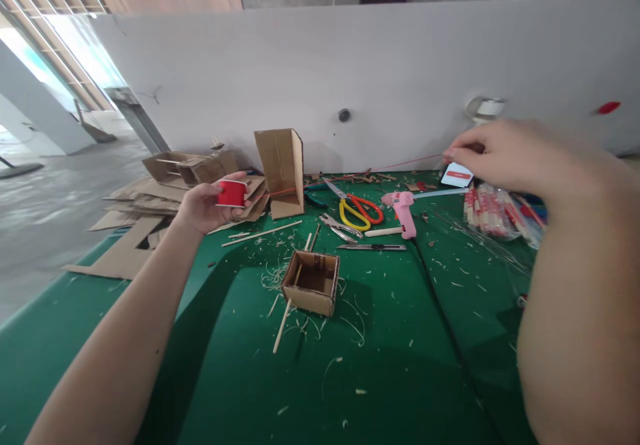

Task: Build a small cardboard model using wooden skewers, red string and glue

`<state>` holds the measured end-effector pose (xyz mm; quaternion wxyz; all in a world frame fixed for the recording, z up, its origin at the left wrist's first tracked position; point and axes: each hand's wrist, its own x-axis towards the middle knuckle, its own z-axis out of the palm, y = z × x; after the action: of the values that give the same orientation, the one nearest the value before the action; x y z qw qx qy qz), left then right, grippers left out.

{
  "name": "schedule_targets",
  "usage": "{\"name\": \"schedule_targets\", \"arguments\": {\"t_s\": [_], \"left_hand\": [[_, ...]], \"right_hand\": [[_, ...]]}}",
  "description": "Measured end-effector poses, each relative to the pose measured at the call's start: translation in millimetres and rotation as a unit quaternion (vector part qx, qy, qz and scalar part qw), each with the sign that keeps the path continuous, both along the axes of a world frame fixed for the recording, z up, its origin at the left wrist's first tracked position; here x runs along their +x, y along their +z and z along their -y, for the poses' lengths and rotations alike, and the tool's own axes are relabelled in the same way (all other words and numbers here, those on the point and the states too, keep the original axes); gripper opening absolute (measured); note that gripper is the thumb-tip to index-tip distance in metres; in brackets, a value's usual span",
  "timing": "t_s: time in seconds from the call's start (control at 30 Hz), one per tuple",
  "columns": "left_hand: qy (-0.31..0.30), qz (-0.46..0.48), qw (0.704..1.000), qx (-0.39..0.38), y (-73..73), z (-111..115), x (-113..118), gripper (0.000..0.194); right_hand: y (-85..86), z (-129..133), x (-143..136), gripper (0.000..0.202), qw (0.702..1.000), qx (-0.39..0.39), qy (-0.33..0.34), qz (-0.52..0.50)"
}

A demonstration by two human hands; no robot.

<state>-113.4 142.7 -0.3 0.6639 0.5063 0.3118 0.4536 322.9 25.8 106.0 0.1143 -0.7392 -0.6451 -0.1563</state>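
Observation:
My left hand (200,206) is wrapped round a spool of red string (231,194), held up over the left side of the table. From it a thin red string (407,164) stretches across to the far right. There my right hand (510,158), a little blurred, pinches the string's end between thumb and fingers. Between and below the hands stands a small open cardboard box (311,300). A thin wooden stick (283,327) runs through its walls. Behind the string stands a folded cardboard piece (278,158).
Scissors (357,209), pliers (341,226), a craft knife (373,247) and a pink glue gun (401,211) with a trailing cord lie mid-table. Cardboard sheets (120,245) are stacked at left. Bagged sticks (493,211) lie at right. Wood shavings litter the green tabletop (400,391). A white partition (290,65) rises behind.

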Motion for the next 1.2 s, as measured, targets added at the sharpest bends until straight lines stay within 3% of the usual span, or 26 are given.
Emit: {"name": "schedule_targets", "arguments": {"t_s": [0.13,0.3,0.53,0.83,0.9,1.0,1.13,1.2], "left_hand": [[-0.008,0.037,0.999,-0.005,-6.0,0,9,0.07],[0.012,0.013,1.0,-0.003,-15.3,-2,15,0.064],[0.014,0.005,1.0,-0.017,-12.8,-1,13,0.049],[0.0,0.033,0.999,0.014,-17.4,5,20,0.067],[0.004,0.023,1.0,0.02,-15.9,5,21,0.061],[0.008,0.008,0.999,0.032,-6.1,6,20,0.056],[-0.003,-0.004,0.997,0.074,22.7,16,21,0.062],[-0.025,-0.011,0.989,0.146,41.2,27,26,0.061]], "right_hand": [[0.9,-2,-5,0.028,0.996,0.027,-0.081,-0.016],[-0.5,-5,-7,0.034,0.99,0.056,-0.123,-0.045],[6.3,-5,-8,0.038,0.97,0.124,-0.199,-0.071],[0.6,-13,1,0.04,0.926,0.258,-0.251,-0.117],[-0.4,-13,3,0.038,0.941,0.215,-0.238,-0.107],[1.2,-9,3,0.032,0.973,0.144,-0.158,-0.088],[5.8,0,-13,0.033,0.976,0.197,-0.042,-0.081],[6.2,4,-27,0.037,0.971,0.208,0.034,-0.113]]}}
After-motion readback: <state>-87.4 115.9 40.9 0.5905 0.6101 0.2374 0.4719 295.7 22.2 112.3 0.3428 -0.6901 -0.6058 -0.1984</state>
